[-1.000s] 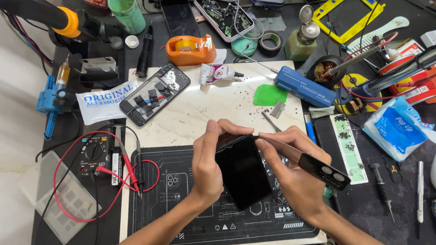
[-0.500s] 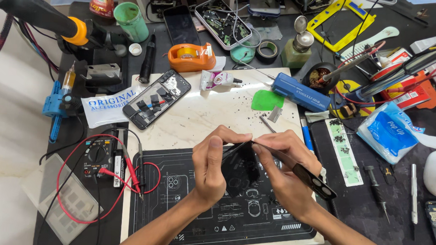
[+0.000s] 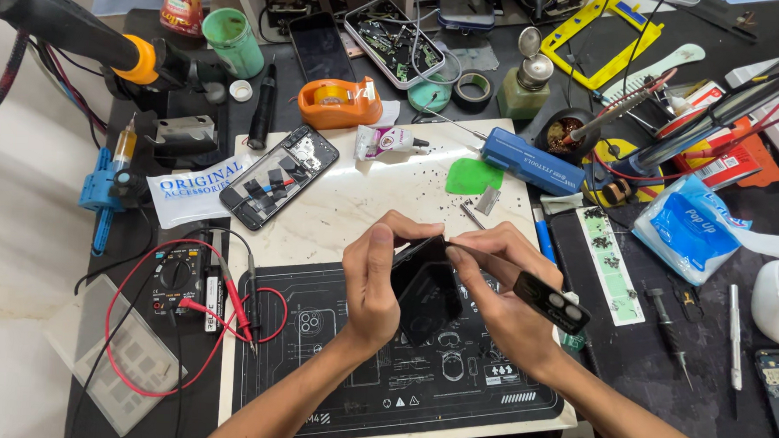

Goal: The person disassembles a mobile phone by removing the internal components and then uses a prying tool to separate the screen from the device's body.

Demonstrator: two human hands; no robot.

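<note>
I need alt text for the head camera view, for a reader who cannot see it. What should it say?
Two bare hands hold a dark phone screen panel over a black repair mat: the left hand grips its left edge and the right hand holds a black back cover against its top. Around them lie an opened phone, a multimeter with red leads and an orange tape dispenser.
</note>
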